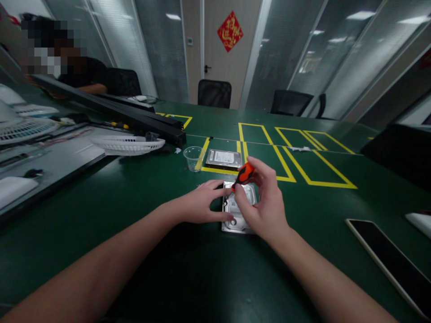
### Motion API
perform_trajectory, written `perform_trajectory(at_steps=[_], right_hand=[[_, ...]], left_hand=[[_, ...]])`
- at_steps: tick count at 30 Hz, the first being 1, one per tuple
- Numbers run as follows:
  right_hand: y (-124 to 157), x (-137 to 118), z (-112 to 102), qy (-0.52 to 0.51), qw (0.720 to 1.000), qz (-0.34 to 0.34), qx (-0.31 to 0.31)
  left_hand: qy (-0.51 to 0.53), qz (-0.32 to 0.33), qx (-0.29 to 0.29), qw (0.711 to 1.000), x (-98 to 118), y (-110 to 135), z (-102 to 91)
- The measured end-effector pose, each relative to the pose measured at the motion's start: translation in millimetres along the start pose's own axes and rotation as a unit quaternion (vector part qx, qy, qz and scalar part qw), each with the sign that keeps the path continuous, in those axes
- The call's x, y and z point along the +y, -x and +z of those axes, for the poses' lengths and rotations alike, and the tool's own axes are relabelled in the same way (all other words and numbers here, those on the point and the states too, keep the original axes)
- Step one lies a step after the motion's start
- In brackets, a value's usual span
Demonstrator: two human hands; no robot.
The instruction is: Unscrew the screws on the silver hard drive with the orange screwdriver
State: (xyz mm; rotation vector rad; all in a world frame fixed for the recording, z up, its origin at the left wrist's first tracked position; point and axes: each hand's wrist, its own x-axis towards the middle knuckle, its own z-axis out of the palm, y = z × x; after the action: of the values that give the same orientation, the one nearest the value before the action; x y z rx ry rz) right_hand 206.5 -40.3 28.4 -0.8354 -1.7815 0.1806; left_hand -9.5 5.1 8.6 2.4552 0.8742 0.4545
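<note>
Where visible, silvery hard drive (233,207).

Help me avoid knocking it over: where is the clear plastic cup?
In the head view, the clear plastic cup stands beyond the left hand, just left of the farther hard drive.

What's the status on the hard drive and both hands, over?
Left hand on hard drive, fingers spread. Right hand gripping orange-black screwdriver, pointed down at drive. Second drive and clear cup beyond, apart from both hands.
</note>
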Motion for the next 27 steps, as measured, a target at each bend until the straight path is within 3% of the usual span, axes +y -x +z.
perform_trajectory(at_steps=[9,15,21,27], right_hand=[[-1.3,2.1,-0.3,0.03,0.999,-0.008,0.021],[0.8,-0.1,-0.8,0.004,1.0,0.003,-0.022],[-1.4,2.6,-1.6,0.034,0.999,-0.008,0.015],[0.1,0.8,-0.7,0.004,1.0,-0.006,-0.019]], left_hand=[[-0.012,-0.034,-0.029,0.999,0.2,1.7,-1.7],[-0.006,-0.028,-0.014,0.999,-0.3,0.7,-0.2],[-0.006,-0.018,-0.016,1.0,0.9,1.1,-1.8],[-0.008,-0.016,-0.016,1.0,0.7,1.1,-1.5]])
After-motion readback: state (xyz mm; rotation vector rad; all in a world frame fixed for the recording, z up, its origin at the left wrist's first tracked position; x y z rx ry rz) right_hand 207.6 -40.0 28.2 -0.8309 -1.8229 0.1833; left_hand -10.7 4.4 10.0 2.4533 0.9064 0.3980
